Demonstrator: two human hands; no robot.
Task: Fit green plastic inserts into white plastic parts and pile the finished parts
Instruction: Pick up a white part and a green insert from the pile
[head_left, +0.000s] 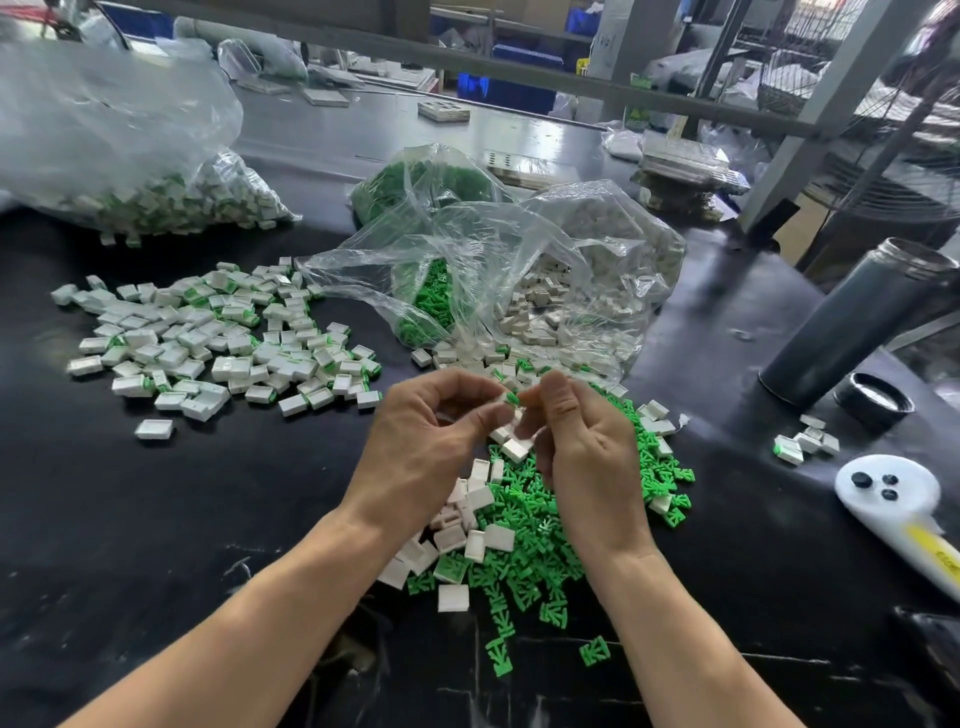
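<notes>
Green insert (512, 398) pinched between both hands.

1. No text, brand or number can be read anywhere.
2. The yellow label (930, 551) on the white handle at four o'clock carries dark marks, too blurred to read.
3. The white sheet (605, 47) at one o'clock is illegible too.

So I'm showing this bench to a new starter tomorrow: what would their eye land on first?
Probably the bright heap of loose green inserts mixed with white parts at the near centre, where the left hand and right hand pinch one piece together. Next, the spread of finished parts to the left, and the clear bags behind.
</notes>
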